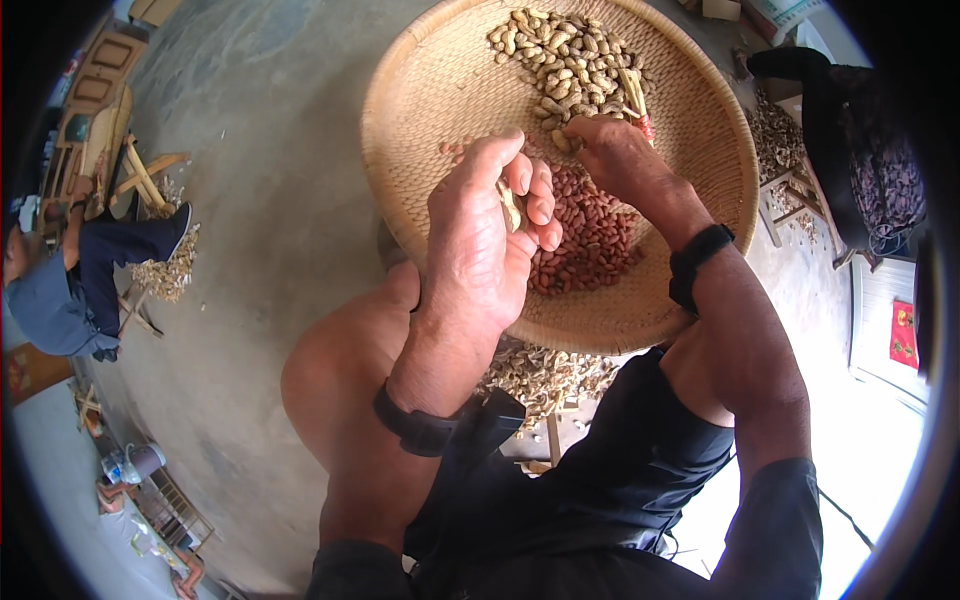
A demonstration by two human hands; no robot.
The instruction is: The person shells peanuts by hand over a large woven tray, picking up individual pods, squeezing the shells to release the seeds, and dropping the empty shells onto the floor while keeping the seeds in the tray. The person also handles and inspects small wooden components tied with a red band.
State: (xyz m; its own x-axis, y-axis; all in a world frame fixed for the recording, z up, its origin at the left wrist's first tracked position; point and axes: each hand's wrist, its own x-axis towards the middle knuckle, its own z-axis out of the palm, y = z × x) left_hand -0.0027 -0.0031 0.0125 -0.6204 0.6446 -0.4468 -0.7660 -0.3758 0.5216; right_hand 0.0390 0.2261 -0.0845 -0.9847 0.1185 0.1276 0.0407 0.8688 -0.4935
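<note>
Left hand [490,235] pinches a peanut pod [510,205]: light, brittle, grip at seam; right hand [610,155] curled into unshelled pile [565,65], grasp unclear

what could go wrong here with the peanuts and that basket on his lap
1. The round woven tray seems to rest on the knees with no hand steadying it; a leg shift might tip out the red shelled peanuts.
2. The left hand holds a pod above the tray, so shell bits may drop among the shelled peanuts.
3. The right hand digs into the unshelled peanuts near the far rim, so some might get pushed over it.
</note>
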